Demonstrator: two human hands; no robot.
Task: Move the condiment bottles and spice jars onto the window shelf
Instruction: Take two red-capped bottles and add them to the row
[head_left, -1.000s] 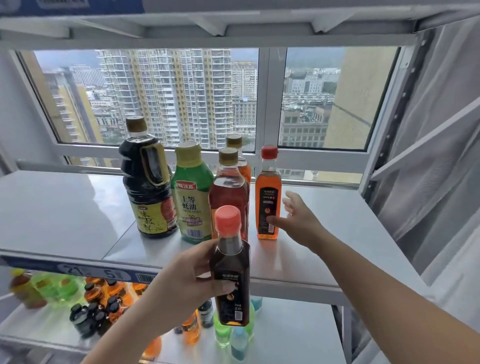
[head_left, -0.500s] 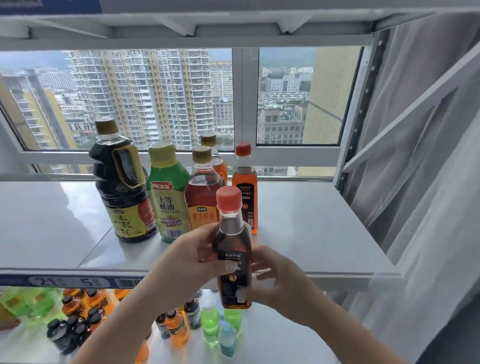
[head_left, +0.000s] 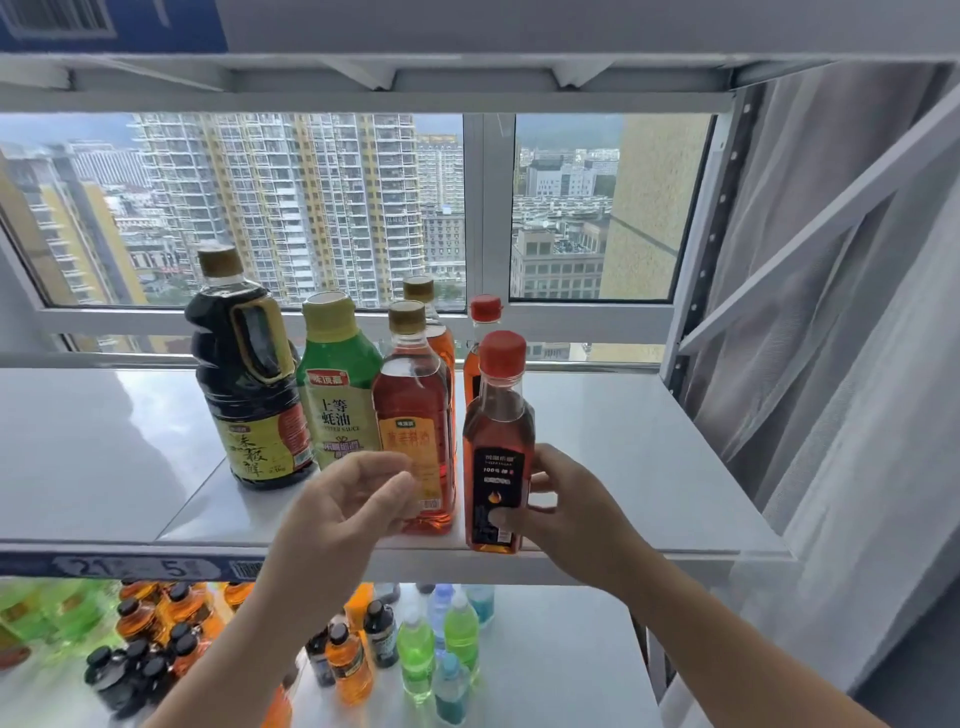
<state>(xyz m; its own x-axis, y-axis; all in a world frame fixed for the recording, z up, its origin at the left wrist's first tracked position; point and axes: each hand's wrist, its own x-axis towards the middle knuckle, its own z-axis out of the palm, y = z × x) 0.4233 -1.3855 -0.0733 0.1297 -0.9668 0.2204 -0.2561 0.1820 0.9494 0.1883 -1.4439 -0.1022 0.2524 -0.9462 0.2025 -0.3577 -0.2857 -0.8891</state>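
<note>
While the right hand (head_left: 566, 512) wraps its thumb and fingers around the label of a red-capped bottle of reddish oil (head_left: 497, 452), that bottle stands upright at the front edge of the window shelf (head_left: 649, 467), its base about level with the edge; whether it rests there cannot be told. Just left of it, the left hand (head_left: 348, 506) hangs loosely half-curled and empty, in front of an amber bottle with a gold cap (head_left: 413, 415). Further left stand a green oyster sauce bottle (head_left: 337, 384) and a large dark soy sauce jug (head_left: 249, 384); two more bottles sit behind. Below, small drink bottles (head_left: 415, 649) crowd a lower shelf.
</note>
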